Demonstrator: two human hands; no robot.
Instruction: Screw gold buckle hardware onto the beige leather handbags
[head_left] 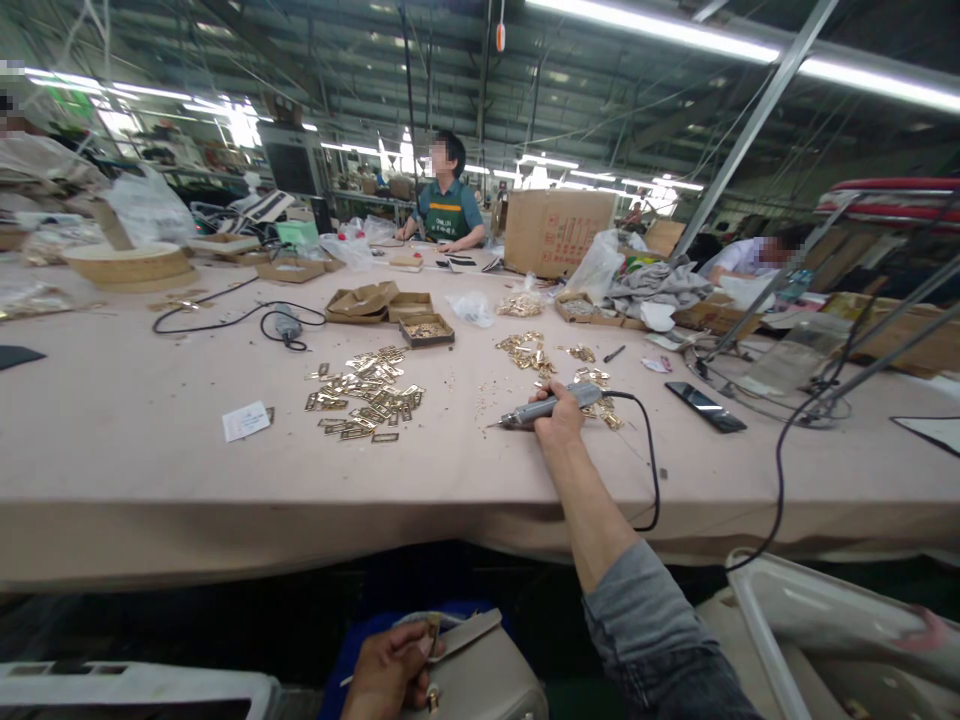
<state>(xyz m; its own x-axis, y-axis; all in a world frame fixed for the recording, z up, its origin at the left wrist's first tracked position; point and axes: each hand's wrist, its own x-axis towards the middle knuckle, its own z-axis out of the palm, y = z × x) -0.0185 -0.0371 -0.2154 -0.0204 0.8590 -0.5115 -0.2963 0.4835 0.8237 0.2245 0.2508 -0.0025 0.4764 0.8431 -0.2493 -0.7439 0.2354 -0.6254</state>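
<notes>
My right hand (561,412) is wrapped around a grey electric screwdriver (544,408), its tip pointing left just over the table cloth. A black cord runs from the tool's back end. Low in front of me, my left hand (390,668) pinches the edge of a beige handbag (480,675) near its flap, where a small gold metal plate seems to sit at the fingertips. A gold clasp shows on the bag's front. Left of the screwdriver lies a heap of gold rectangular metal frames (367,395). Smaller gold fittings (525,350) are scattered behind my right hand.
A small box of tiny parts (427,330) stands mid-table. A phone (705,406) lies at right, a white card (245,421) at left. Another corded tool (286,325) rests farther back. A co-worker (450,205) sits across the table beside a large carton (555,232). A white bin (840,620) stands lower right.
</notes>
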